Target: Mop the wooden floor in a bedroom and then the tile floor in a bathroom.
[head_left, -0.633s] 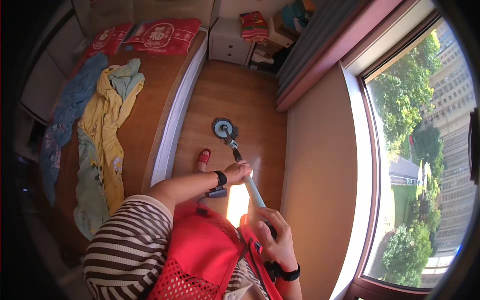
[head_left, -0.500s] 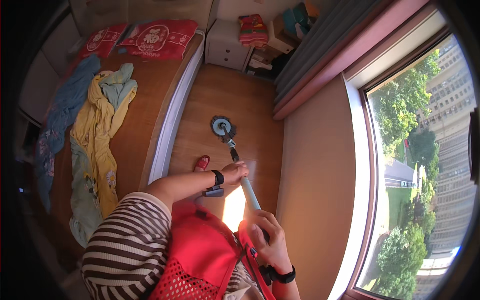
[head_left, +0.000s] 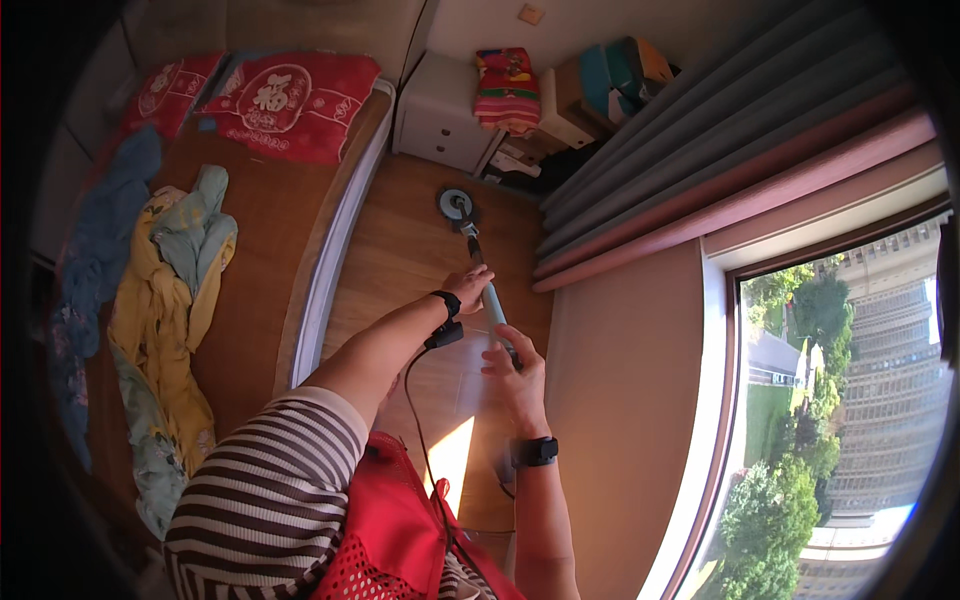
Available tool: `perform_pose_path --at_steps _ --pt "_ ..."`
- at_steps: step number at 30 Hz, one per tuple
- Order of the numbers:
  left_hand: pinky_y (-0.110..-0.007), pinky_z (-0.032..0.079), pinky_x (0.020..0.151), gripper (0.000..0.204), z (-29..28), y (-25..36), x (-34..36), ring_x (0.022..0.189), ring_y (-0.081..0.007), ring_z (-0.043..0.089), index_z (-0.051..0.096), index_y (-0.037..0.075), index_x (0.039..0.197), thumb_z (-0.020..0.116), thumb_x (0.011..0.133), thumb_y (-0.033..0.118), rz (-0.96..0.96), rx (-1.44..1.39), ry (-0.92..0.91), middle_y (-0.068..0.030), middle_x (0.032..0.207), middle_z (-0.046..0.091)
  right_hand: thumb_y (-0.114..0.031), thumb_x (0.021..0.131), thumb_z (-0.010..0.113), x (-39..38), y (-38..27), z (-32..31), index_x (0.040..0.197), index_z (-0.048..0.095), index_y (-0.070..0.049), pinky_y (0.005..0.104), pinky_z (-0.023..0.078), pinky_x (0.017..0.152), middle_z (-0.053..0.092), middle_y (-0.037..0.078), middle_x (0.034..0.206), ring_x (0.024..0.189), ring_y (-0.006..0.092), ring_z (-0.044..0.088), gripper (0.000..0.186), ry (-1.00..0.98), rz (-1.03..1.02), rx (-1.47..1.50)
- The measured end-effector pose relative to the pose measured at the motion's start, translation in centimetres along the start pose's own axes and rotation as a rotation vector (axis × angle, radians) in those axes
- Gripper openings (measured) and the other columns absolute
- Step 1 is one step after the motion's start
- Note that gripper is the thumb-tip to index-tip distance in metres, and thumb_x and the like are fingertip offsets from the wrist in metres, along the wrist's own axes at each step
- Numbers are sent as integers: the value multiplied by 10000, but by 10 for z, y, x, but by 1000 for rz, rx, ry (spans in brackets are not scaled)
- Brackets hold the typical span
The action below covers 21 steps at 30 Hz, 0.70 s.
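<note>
On the left of the room, the bed [head_left: 270,240] takes up the most space, with the window [head_left: 850,400] bright on the right and a gray curtain [head_left: 730,130] slanting down beside it. Between the bed and the window wall lies a strip of wooden floor [head_left: 395,240], with a pale bedside cabinet [head_left: 440,110] at its far end. The mop [head_left: 474,245] stands slanted on that strip, its round head [head_left: 456,205] on the boards near the cabinet, well apart from both hands.

The left hand [head_left: 468,290] is wrapped around the handle [head_left: 494,303] partway down; the right hand [head_left: 522,375] curls around the upper end — how tightly I cannot tell. That spacing should suit the work: the lower hand can steer while the upper one pushes. The head would best be kept flat, with short strokes here, since a hard push could bump the cabinet or snag the curtain. One smaller thing — the thin cable [head_left: 420,430] hanging by the left wrist deserves care, as it could catch on the handle.
</note>
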<state>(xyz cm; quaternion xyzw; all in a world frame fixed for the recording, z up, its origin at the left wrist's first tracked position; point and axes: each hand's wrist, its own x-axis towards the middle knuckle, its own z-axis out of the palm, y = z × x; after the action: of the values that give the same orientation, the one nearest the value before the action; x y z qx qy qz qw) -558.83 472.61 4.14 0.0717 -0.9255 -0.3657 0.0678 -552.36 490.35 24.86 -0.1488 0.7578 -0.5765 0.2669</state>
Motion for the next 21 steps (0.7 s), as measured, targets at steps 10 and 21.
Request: perform_pose_path --at_steps 10,21 --pt "-450 395 915 359 8 21 -71 1183 -275 446 568 234 1094 618 763 104 2 346 -370 -60 1166 524 -39 847 598 -61 156 15 1181 567 15 288 485 871 385 141 1365 1039 186 568 339 -44 -83 -118" --pt "-450 444 807 305 133 179 -282 956 -305 590 608 119 925 707 685 280 648 110 -899 -103 935 637 -42 804 672 -405 67 -95 1252 527 -37 297 356 986 484 97 1320 1225 192 442 471 -49 295 16"
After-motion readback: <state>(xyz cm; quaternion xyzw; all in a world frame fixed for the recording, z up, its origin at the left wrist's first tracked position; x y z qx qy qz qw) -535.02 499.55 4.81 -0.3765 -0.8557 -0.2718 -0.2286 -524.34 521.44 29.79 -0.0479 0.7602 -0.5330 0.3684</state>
